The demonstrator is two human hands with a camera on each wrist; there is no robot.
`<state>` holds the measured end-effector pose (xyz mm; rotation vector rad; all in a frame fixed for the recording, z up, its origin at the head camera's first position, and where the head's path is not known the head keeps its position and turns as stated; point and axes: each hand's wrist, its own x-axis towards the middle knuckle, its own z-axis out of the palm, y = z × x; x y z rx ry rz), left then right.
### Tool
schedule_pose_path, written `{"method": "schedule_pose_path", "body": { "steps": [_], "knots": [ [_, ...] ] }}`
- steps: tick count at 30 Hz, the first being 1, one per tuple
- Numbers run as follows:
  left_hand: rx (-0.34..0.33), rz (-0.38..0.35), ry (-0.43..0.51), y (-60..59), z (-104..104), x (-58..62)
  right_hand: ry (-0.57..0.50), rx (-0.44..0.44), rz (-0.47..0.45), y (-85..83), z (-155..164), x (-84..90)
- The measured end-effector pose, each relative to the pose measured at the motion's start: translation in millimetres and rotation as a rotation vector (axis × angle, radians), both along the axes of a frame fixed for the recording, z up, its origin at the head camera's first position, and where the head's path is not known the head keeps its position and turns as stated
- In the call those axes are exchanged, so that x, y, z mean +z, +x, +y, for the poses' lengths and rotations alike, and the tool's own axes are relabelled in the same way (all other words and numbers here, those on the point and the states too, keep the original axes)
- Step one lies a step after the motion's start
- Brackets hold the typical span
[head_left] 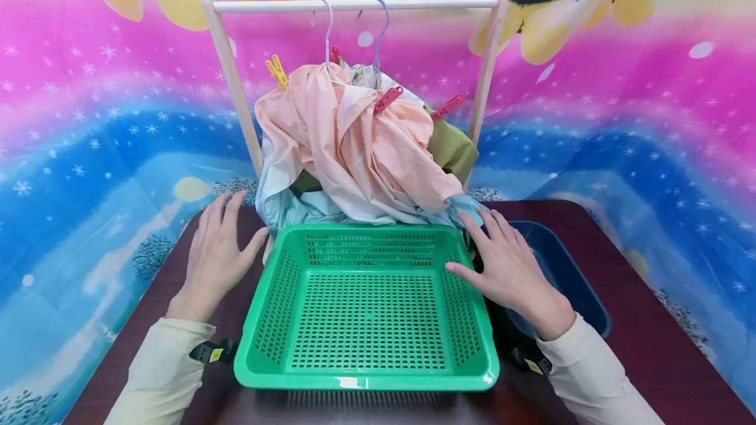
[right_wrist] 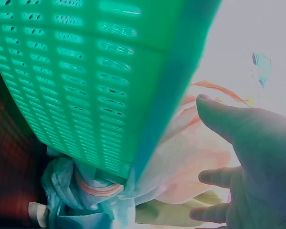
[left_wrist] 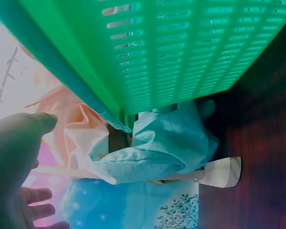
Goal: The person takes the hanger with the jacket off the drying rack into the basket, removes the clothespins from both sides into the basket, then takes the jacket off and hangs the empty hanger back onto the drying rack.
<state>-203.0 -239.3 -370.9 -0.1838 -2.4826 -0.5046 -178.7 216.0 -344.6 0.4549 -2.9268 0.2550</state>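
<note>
Green perforated plastic fills the middle of our view: the basket [head_left: 366,307] sits flat on the dark wooden table [head_left: 650,346], its near rim toward us and its far wall just beside the heap of clothes. Our left hand [head_left: 215,258] lies spread beside the basket's left wall, fingers straight and holding nothing, the thumb reaching toward the far left corner; whether it actually touches the rim we cannot tell. Our right hand [head_left: 510,271] is equally flat and wide on the other side, its thumb at the right rim. As we judge it, the risk lies behind the basket: the peach shirt [head_left: 360,143] and the pale blue garment [left_wrist: 162,152] sag from their hangers on the wooden rack [head_left: 354,4], and the wrist views show blue cloth bunched right under the basket's far edge. If we push the basket forward or lift it with open palms, it could snag that cloth, tug the hangers and tip the light rack, or simply slip from hands that have no real hold. The blue tub [head_left: 567,274] near our right wrist could also be knocked. The basket itself looks light and slightly glossy, slotted all over, with sloping walls, a rolled rim, and nothing inside.
</note>
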Motion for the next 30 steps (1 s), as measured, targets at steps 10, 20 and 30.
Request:
{"method": "schedule_pose_path", "body": {
  "steps": [10,20,30],
  "knots": [
    [-0.037,0.008,0.045,-16.1,0.9,8.0,0.001,0.044,0.056,-7.3,-1.6,17.2],
    [-0.032,0.015,0.123,-37.3,-1.4,20.5,-0.036,0.044,0.086,-16.1,-5.3,30.6],
    [-0.002,0.013,0.232,-57.3,-5.1,34.5,-0.08,0.063,0.164,-20.5,-14.1,43.9]
  ]
}}
